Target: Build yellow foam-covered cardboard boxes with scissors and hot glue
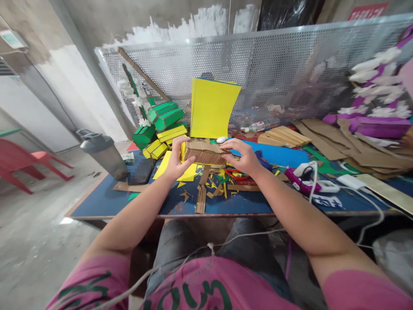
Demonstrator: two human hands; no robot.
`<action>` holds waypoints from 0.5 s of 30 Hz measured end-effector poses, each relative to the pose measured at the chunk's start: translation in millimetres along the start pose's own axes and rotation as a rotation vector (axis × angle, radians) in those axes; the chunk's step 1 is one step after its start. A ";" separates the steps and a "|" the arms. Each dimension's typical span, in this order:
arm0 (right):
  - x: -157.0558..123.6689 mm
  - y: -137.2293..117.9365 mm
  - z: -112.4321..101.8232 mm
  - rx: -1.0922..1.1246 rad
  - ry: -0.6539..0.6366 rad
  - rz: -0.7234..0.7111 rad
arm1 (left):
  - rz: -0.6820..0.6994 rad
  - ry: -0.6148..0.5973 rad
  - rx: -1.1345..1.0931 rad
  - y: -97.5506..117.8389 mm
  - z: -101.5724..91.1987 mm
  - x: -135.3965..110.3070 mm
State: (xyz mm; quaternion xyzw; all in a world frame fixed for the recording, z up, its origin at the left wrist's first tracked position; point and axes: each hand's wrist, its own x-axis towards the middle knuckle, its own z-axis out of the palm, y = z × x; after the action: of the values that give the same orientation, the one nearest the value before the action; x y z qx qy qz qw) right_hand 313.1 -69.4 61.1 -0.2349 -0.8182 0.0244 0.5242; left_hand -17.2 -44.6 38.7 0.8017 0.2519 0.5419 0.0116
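Observation:
A brown cardboard block (204, 152) with a yellow end face is held above the blue table (106, 202). My left hand (177, 162) grips its left end, thumb on the front face. My right hand (242, 156) rests fingers along its right top edge and closes on it. Yellow paper (186, 174) and cut scraps of card (201, 196) lie on the table under the block. A stack of yellow sheets (211, 108) stands upright just behind the block.
Green and yellow covered blocks (161, 127) pile at the back left. A grey shaker bottle (103, 153) stands at the left corner. Cardboard strips (335, 142), a purple glue gun (301, 183) and white cables lie right. A perforated metal panel (290, 64) backs the table.

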 end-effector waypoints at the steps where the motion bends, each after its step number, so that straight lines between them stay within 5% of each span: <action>1: -0.2 0.4 -0.1 -0.004 -0.013 0.010 | 0.022 0.012 0.015 4.1 -0.8 1.6; 15: -11.6 32.3 11.9 0.076 -0.136 0.186 | 0.052 0.032 0.219 49.8 -1.8 3.9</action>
State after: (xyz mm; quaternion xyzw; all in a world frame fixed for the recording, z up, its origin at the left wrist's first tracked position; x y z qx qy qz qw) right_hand 318.3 -43.0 36.7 -0.2875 -0.8250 0.1201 0.4715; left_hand 1.8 -87.0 57.4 0.7957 0.2889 0.5239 -0.0942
